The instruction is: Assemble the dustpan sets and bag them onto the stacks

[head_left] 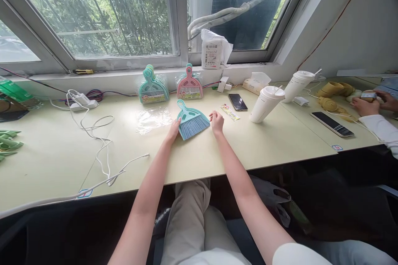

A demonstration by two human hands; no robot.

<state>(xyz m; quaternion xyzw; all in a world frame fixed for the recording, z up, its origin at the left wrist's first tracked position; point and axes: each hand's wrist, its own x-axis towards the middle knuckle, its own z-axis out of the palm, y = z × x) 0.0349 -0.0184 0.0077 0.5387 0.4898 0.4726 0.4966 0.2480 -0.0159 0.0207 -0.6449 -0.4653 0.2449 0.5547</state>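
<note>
A teal hand brush with bluish bristles lies nested with its matching dustpan on the table, handles toward the window. My left hand grips the left edge of the set, thumb on top. Just off its right corner, my right hand is curled closed; whether anything is inside the fingers is hidden. To the left of the set lies a flat clear plastic wrapper. A printed label card rests beyond my right hand.
Wrapped teal sets and a pink set lean by the windowsill. A phone and white cups stand right. White cables sprawl left. At far right, a person's hands hold a small object near yellow rolls.
</note>
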